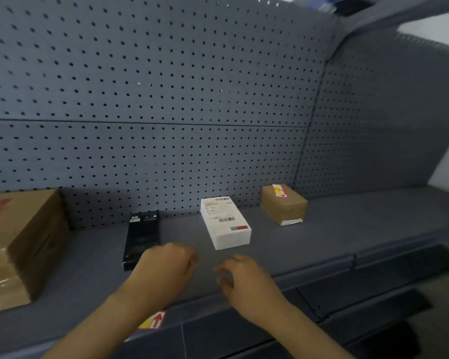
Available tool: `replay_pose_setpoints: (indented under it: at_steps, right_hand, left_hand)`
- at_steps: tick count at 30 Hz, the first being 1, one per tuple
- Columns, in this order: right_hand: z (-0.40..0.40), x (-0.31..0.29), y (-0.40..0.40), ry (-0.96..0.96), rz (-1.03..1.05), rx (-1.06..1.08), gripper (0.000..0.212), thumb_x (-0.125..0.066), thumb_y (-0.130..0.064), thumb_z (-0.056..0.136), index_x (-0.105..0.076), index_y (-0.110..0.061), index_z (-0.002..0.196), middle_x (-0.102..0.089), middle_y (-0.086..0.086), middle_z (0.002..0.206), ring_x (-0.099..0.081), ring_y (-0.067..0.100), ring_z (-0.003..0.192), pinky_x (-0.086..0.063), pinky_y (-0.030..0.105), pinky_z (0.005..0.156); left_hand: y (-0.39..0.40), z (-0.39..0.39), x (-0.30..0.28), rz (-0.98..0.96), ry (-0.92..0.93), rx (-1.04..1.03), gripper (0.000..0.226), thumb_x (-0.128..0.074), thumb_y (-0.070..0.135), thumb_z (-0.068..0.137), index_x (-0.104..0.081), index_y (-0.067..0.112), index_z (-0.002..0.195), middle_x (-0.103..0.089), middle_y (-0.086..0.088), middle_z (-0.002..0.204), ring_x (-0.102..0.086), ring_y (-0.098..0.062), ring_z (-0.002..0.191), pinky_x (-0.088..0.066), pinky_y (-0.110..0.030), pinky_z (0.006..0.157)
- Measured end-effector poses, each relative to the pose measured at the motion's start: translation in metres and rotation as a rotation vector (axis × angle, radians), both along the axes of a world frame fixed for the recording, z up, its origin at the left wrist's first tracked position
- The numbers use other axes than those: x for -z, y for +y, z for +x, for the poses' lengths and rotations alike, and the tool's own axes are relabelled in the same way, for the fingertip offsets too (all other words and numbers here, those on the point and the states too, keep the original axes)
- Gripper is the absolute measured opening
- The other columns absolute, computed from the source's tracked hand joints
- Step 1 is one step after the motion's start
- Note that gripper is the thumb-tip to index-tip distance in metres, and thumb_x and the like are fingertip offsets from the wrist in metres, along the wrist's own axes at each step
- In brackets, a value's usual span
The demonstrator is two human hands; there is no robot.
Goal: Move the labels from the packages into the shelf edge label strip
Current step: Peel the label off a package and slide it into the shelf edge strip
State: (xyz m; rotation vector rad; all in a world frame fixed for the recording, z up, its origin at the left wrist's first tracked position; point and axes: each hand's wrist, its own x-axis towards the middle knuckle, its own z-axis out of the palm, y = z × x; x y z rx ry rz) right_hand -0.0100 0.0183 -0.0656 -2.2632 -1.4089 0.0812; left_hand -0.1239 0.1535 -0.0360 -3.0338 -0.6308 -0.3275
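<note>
This looks like a shop or stockroom: a grey steel shelf [322,229] backed by perforated pegboard [166,86] toward twelve o'clock, with parcels on it, a large cardboard box [18,242] at nine o'clock.

There is one view only, from a wide-angle camera worn on the person's head. It looks forward and down across a grey shelf [322,229] toward the pegboard back wall [166,86], which fills the far upper half. It sits close: both forearms enter from the near bottom edge. The wide lens bends straight lines, so the right side panel [373,125] curves inward.
</note>
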Motion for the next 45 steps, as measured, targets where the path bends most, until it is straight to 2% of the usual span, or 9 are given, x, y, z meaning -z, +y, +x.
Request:
replay_pose_setpoints:
  at_steps: [4,8,17,21,25,28,31,37,45]
  right_hand:
    - [0.033,-0.008,-0.020,0.031,0.049,0.112,0.027,-0.054,-0.021,0.092,-0.061,-0.019,0.119,-0.057,0.001,0.124,-0.055,0.017,0.111,-0.047,0.029,0.096]
    - [0.077,-0.014,-0.033,0.071,0.108,0.194,0.024,-0.055,-0.021,0.091,-0.064,-0.021,0.113,-0.059,0.003,0.117,-0.059,0.017,0.103,-0.050,0.033,0.093]
    - [0.184,-0.022,-0.037,0.045,0.145,0.154,0.023,-0.054,-0.019,0.092,-0.065,-0.017,0.112,-0.061,0.002,0.116,-0.056,0.013,0.105,-0.048,0.027,0.092]
    - [0.221,-0.033,-0.028,0.024,0.154,0.153,0.022,-0.054,-0.018,0.092,-0.068,-0.017,0.110,-0.069,0.000,0.108,-0.061,0.011,0.095,-0.051,0.023,0.082]
    - [0.250,-0.040,-0.011,-0.016,0.146,0.140,0.025,-0.051,-0.017,0.093,-0.067,-0.017,0.112,-0.066,0.001,0.112,-0.058,0.009,0.094,-0.043,0.014,0.075]
    - [0.270,-0.045,0.005,-0.015,0.123,0.154,0.024,-0.051,-0.016,0.094,-0.066,-0.015,0.113,-0.064,0.002,0.116,-0.061,0.015,0.097,-0.044,0.017,0.073]
    - [0.287,-0.042,0.022,-0.031,0.140,0.193,0.020,-0.052,-0.015,0.091,-0.068,-0.013,0.104,-0.061,0.006,0.112,-0.057,0.018,0.099,-0.050,0.027,0.079]
    - [0.318,-0.046,0.050,0.015,0.085,0.275,0.025,-0.052,-0.016,0.091,-0.063,-0.013,0.113,-0.058,0.006,0.113,-0.054,0.019,0.101,-0.045,0.025,0.079]
    - [0.352,-0.032,0.083,0.130,-0.226,0.527,0.050,-0.065,-0.034,0.083,-0.047,-0.007,0.122,-0.046,0.014,0.126,-0.044,0.029,0.117,-0.040,0.034,0.096]
  left_hand:
    - [-0.013,0.037,-0.009,0.003,-0.041,0.055,0.027,-0.038,0.031,0.095,-0.060,0.028,0.111,-0.067,0.004,0.111,-0.064,-0.016,0.093,-0.052,-0.029,0.079]
    - [-0.023,0.081,-0.018,-0.039,-0.051,0.094,0.026,-0.044,0.035,0.094,-0.055,0.034,0.118,-0.058,0.009,0.129,-0.059,-0.013,0.109,-0.051,-0.028,0.084]
    - [-0.033,0.188,-0.027,-0.016,-0.054,0.076,0.021,-0.044,0.031,0.094,-0.061,0.027,0.106,-0.063,0.008,0.112,-0.062,-0.016,0.095,-0.052,-0.031,0.082]
    - [-0.027,0.223,-0.030,-0.032,-0.073,0.045,0.020,-0.047,0.030,0.094,-0.063,0.026,0.106,-0.065,0.006,0.106,-0.062,-0.013,0.078,-0.053,-0.028,0.078]
    - [-0.013,0.254,-0.031,-0.019,-0.050,0.026,0.020,-0.048,0.029,0.093,-0.063,0.026,0.105,-0.066,0.006,0.105,-0.063,-0.015,0.088,-0.051,-0.026,0.079]
    - [0.003,0.277,-0.032,0.001,-0.037,0.036,0.020,-0.048,0.030,0.092,-0.063,0.025,0.104,-0.066,0.006,0.105,-0.064,-0.015,0.089,-0.053,-0.029,0.081]
    - [0.018,0.299,-0.032,0.011,-0.022,0.067,0.020,-0.048,0.031,0.094,-0.062,0.024,0.107,-0.066,0.004,0.108,-0.063,-0.016,0.094,-0.053,-0.031,0.082]
    - [0.042,0.333,-0.032,0.034,-0.036,0.098,0.020,-0.045,0.030,0.094,-0.060,0.022,0.105,-0.063,0.004,0.108,-0.062,-0.017,0.092,-0.048,-0.029,0.074]
    - [0.061,0.359,-0.024,-0.014,-0.018,0.116,0.021,-0.045,0.027,0.094,-0.062,0.021,0.106,-0.064,0.004,0.109,-0.062,-0.015,0.093,-0.052,-0.030,0.077]
